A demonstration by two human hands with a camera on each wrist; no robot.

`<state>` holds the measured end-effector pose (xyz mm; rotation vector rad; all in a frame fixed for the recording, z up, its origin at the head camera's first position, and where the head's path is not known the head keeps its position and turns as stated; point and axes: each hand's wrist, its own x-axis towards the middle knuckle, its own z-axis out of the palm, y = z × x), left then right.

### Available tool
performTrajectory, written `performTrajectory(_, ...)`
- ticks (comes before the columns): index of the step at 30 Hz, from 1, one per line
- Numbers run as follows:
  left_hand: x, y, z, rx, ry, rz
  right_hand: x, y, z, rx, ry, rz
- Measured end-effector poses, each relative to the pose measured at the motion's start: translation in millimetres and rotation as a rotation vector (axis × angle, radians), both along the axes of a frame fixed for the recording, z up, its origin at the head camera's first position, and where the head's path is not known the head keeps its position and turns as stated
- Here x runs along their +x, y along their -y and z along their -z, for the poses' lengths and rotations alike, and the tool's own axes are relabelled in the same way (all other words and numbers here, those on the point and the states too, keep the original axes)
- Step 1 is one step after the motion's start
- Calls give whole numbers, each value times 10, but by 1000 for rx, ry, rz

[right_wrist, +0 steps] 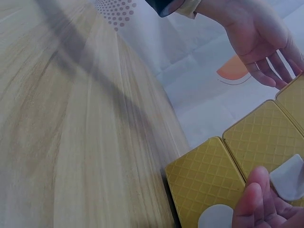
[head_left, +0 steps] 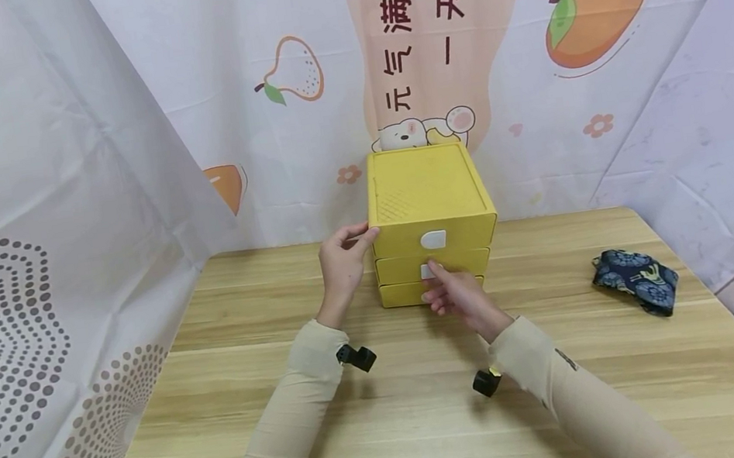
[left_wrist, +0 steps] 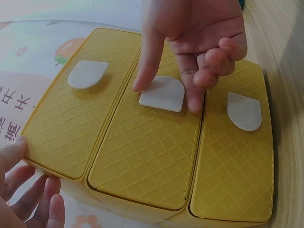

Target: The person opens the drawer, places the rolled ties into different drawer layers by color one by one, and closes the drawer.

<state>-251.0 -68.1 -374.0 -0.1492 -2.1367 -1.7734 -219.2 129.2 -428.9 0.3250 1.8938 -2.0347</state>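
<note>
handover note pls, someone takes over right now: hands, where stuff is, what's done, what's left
Left hand: fingers straight, resting on the top left corner of the yellow drawer box, steadying it.
Right hand: fingertips on the white handle of the middle drawer, a finger on each side; grip not yet firm.
Box stands at the back middle of the wooden table; all three drawers look closed.
Dark patterned pouch lies to the right, untouched.
Done: box braced, handle reached. Left: probably pull the middle drawer open.

Head: looking forward and down over the bench (head_left: 395, 428), from some way back.
Left wrist: facing the drawer fronts (left_wrist: 147, 152), close.
Right wrist: skimming the bench, close.
Shared: yellow drawer box (head_left: 429, 197).
</note>
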Motion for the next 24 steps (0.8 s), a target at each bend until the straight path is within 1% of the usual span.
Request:
performTrajectory(10,6,0,-5,5,-8,5,54,-58,33,21,-13,-12)
performTrajectory(18,8,-1,-1,1,6,2,95,-122,96,39,13,39)
performTrajectory(24,7,-2,-7,21,0,5,119,-156,160,68,16,23)
